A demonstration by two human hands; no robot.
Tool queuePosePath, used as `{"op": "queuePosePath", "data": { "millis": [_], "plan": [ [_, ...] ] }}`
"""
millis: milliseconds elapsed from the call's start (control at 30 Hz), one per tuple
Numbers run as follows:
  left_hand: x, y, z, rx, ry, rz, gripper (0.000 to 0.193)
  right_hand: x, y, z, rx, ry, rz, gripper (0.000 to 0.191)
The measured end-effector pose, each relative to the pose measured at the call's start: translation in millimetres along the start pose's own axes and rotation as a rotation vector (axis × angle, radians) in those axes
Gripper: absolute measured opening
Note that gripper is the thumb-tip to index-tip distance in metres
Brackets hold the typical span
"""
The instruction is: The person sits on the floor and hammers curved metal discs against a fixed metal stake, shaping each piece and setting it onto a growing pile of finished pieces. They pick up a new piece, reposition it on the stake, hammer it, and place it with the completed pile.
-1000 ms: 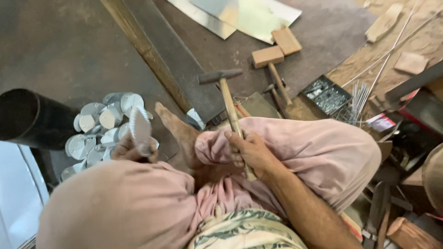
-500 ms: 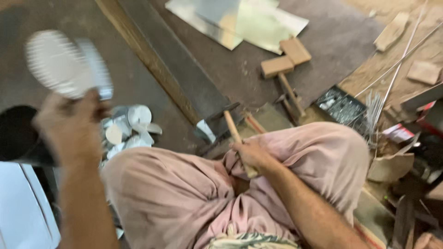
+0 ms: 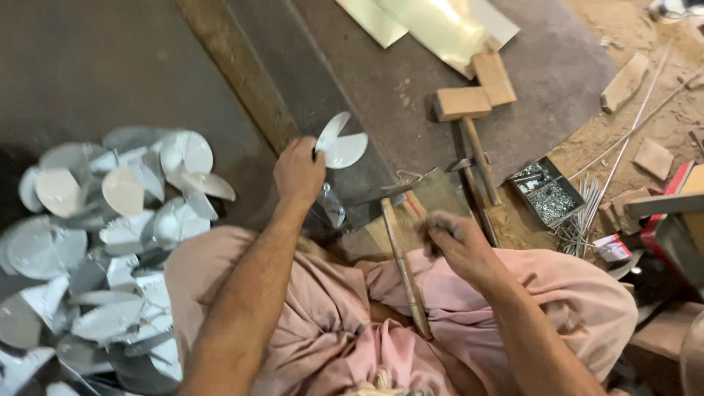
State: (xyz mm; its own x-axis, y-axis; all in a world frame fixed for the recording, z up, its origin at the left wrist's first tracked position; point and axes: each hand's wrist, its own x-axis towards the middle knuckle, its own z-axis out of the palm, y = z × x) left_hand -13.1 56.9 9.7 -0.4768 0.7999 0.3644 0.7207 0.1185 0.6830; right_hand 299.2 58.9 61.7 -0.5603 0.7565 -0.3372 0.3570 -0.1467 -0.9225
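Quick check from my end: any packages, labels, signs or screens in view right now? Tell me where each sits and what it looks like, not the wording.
Small flat packet: on the ground right of the person's knee, beside the thin metal rods; white with red print.
Open tray-like box: right of the wooden mallet; dark, rectangular, filled with small silvery fasteners.
Red box-like thing: at the right edge, partly hidden.
No signs or screens.

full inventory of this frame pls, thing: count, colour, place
cut metal disc: one, silver, in left hand over the metal beam
metal beam: one, grey, running up the middle
disc pile: many, silver, floor at left
hammer: one, wooden handle, lying across the lap
wooden mallets: two, tan, centre right
tray of small fasteners: one, dark, at right
wire rods: a bundle, grey, beside the tray
sheet metal: pale, top
left hand: grips the disc
right hand: fingers curled, contents unclear
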Motion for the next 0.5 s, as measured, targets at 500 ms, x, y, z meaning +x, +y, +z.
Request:
{"op": "queuePosePath", "data": {
  "millis": [500],
  "plan": [
    [20.8, -46.5, 8.8, -0.618, -0.016, -0.661, 0.023, 183.0, -30.7, 88.3, -0.670, 0.102, -0.303, 0.018]
  ]
}}
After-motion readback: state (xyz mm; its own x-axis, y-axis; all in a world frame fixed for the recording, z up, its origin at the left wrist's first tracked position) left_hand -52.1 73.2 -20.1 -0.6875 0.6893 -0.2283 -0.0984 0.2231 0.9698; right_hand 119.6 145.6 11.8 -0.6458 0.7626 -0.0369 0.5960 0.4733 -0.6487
